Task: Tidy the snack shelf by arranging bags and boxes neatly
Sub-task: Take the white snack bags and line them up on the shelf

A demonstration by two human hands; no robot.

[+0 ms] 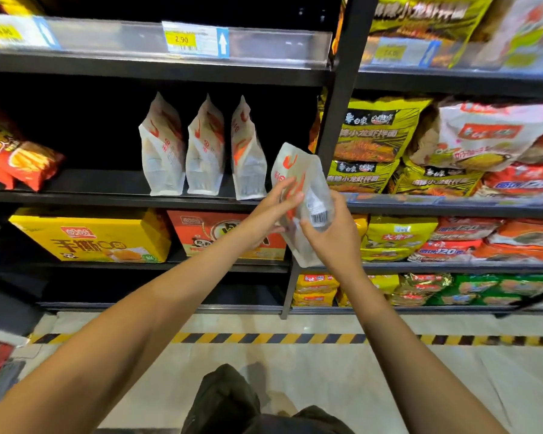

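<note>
Nearest us were our own dark-trousered legs (pixel 232 402), at six o'clock above the pale floor (pixel 326 364) with its yellow-and-black stripe. From there both forearms ran up toward the shelving. Our right hand (pixel 333 233) was curled round the lower half of a white pouch with orange print (pixel 298 183), thumb near its barcode, while our left hand (pixel 276 208) lay against the pouch's printed face with fingers nearly straight, steadying rather than gripping. The pouch was in the air, off the middle shelf (pixel 107 195) and in front of the black upright post (pixel 336 120), its long axis nearly vertical, top leaning slightly toward eleven o'clock. Three matching pouches (pixel 204 148) stood upright in a row on that shelf at about ten o'clock from our hands, the nearest one just beside the held pouch's upper left. We judged the open slot lay to the right of that row, so the right hand was nearer to it. The pouch looked soft, gusseted at the base, pinched flat on top.
</note>
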